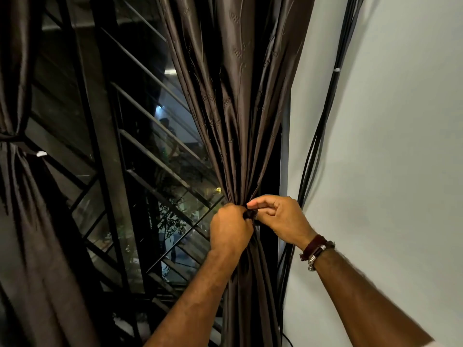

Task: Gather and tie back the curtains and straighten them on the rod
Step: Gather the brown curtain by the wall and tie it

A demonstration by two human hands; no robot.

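The right curtain point(240, 101), dark brown and shiny, hangs gathered into a narrow bunch beside the wall. My left hand point(229, 227) grips the bunch at its waist, fingers curled round a dark tie-back point(250, 214). My right hand point(278, 216) pinches the other end of that tie-back right next to the left hand. The left curtain point(22, 196) hangs at the far left, cinched by its own dark band point(11, 137). The rod is out of view.
Between the curtains is a window with a dark metal grille point(140, 156) and night outside. A bundle of black cables point(323, 126) runs down the white wall point(400, 146) just right of the curtain.
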